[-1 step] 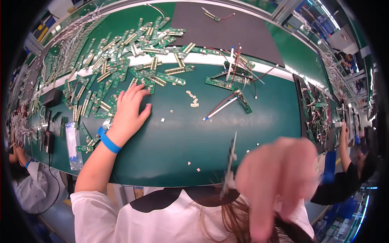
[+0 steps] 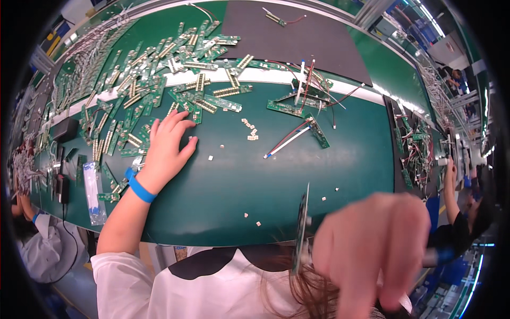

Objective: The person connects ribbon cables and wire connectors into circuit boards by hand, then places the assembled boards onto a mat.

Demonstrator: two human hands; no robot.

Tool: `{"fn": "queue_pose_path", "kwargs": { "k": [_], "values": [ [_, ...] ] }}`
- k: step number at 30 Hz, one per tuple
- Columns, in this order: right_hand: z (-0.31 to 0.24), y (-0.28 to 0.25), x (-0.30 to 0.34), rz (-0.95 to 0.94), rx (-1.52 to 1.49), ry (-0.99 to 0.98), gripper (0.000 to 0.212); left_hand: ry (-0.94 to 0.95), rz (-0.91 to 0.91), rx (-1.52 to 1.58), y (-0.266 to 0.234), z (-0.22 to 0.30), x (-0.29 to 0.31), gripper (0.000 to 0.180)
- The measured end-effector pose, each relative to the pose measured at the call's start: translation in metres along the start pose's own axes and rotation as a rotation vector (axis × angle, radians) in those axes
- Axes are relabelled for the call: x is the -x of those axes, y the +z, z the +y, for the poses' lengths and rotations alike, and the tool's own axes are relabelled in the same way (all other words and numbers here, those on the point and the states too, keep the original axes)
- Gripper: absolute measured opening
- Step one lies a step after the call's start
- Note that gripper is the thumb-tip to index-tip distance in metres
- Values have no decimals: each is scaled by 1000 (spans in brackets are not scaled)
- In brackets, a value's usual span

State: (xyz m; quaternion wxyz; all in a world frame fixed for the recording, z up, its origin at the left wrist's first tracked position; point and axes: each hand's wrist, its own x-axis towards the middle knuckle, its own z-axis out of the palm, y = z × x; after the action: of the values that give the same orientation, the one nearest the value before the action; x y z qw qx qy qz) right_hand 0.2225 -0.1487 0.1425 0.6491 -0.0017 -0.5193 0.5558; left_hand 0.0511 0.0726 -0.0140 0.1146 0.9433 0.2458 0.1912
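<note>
My left hand (image 2: 167, 151), with a blue wristband (image 2: 140, 186), lies on the green table mat with fingers spread. Its fingertips reach the edge of a heap of narrow green circuit boards (image 2: 196, 95) with rows of pale connectors. My right hand (image 2: 374, 244) is raised close to the camera, blurred, its fingers curled. At its left side a circuit board (image 2: 300, 231) stands nearly edge-on in the air, apparently in the fingers; the contact is partly hidden. Small white connector pieces (image 2: 251, 130) lie on the mat between the hands.
Boards with red, white and black wires (image 2: 305, 101) lie at the back right. A dark mat (image 2: 287, 37) covers the far middle. On the right a black tray (image 2: 417, 143) holds wired boards. A clear plastic bag (image 2: 93, 194) sits at left. Other people work at both sides.
My right hand and the circuit board have shifted slightly, the hand a little down and right, the board turning more upright. My left hand stays in place.
</note>
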Motion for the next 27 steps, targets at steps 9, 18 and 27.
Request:
{"fn": "queue_pose_path", "kwargs": {
  "k": [9,18,27],
  "values": [
    [11,45,-12,678,-32,-185,11,43,221,-4,1,-14,-41,31],
    [-6,-17,-13,-147,-55,-131,8,243,-71,-86,26,23,-90,33],
    [3,-28,2,-132,93,-122,17,69,75,-154,9,-14,-58,51]
  ]
}}
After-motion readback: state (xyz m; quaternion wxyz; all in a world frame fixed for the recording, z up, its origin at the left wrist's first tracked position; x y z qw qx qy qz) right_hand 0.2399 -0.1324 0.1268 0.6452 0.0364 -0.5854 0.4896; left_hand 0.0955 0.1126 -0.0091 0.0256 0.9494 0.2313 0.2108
